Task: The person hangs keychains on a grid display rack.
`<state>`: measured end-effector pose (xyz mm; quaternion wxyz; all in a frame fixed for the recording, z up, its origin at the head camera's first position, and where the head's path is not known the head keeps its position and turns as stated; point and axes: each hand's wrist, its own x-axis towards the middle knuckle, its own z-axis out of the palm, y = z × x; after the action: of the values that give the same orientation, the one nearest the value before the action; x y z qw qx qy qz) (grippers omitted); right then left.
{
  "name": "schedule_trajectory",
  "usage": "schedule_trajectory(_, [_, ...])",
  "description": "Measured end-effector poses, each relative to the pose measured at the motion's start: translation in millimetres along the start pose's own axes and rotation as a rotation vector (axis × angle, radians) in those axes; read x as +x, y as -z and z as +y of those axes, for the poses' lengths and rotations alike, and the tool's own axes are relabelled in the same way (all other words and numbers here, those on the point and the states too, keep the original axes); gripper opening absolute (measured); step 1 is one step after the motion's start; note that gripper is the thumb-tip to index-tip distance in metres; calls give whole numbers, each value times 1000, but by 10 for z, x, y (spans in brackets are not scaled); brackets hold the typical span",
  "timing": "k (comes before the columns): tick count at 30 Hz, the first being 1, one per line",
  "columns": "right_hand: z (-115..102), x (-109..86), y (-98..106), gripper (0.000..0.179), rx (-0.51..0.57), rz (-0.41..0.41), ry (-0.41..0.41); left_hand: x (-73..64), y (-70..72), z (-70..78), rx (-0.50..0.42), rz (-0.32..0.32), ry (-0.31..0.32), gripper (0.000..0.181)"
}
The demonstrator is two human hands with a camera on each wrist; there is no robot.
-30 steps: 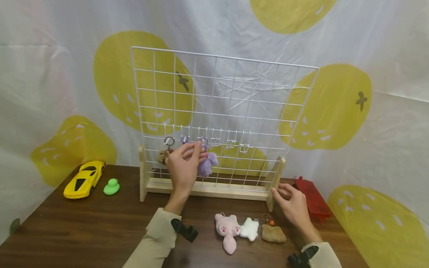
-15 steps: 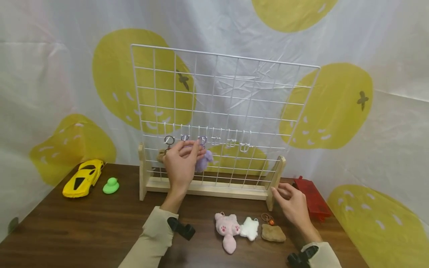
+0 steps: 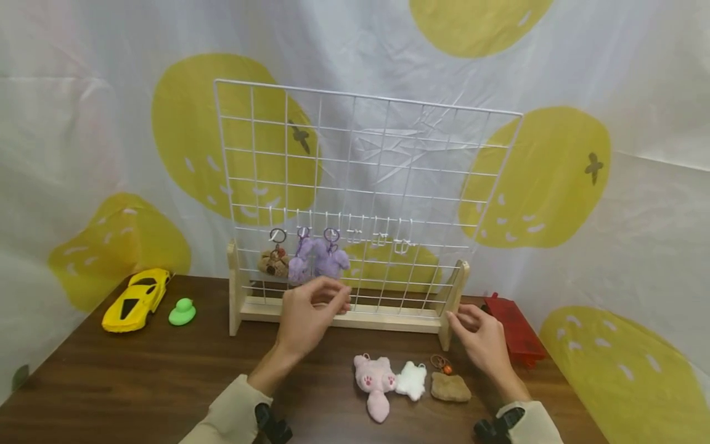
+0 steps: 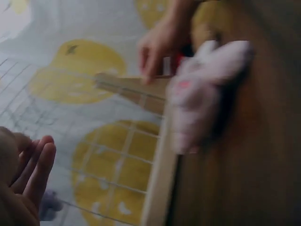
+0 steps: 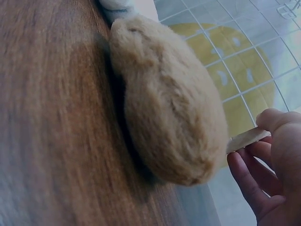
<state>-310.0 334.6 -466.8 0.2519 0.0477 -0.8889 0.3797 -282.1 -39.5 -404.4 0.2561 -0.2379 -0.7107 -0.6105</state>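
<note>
My left hand [image 3: 310, 311], holding nothing, hangs in front of the white wire grid rack [image 3: 388, 179], its fingers loosely bent. Just above it, two purple plush keychains [image 3: 331, 262] and a brown plush keychain [image 3: 273, 263] dangle by their rings from the grid's hooks. My right hand [image 3: 484, 338] pinches the rack's right wooden post [image 3: 458, 293] between thumb and fingers; the right wrist view shows the wood [image 5: 247, 139] in that grip. On the table in front lie a pink plush [image 3: 375, 376], a white star-like plush [image 3: 412, 381] and a tan plush [image 3: 450, 388].
Three bare white hooks [image 3: 379, 239] sit on the grid right of the keychains. A yellow toy car [image 3: 135, 302] and a green toy duck [image 3: 182, 312] stand at the left. Behind my right hand lies a red box-like thing [image 3: 514, 327]. A patterned curtain hangs behind.
My left hand has come away from the purple keychains and dropped lower, towards me, leaving them hanging in full view. My right hand stays on the post.
</note>
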Motion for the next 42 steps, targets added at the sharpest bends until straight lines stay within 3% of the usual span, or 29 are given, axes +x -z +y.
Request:
schedule_trajectory(5, [9, -8, 8, 30, 10, 14, 1, -262, -168, -174, 70, -304, 47, 4])
schedule_trajectory(10, [6, -7, 14, 29, 10, 11, 2, -378, -277, -304, 186, -490, 54, 7])
schedule_trajectory(17, [-11, 10, -2, 28, 14, -2, 13, -429, -236, -398, 349, -537, -50, 14])
schedule_trajectory(21, [-1, 0, -7, 29, 1, -4, 4, -461, -158, -439, 395, -650, -101, 33])
schedule_trajectory(24, [9, -5, -8, 30, 6, -4, 3, -479, -115, -455, 403, -750, -81, 47])
schedule_trajectory(27, [16, -3, -9, 30, 11, -6, 5, -484, -98, -456, 430, -803, -27, 50])
schedule_trajectory(33, [11, -1, -11, 30, 10, -5, 4, -490, -92, -455, 448, -819, 53, 32])
schedule_trajectory(42, [-2, -7, -11, 31, 1, -2, -7, -465, -75, -493, 420, -800, 24, 15])
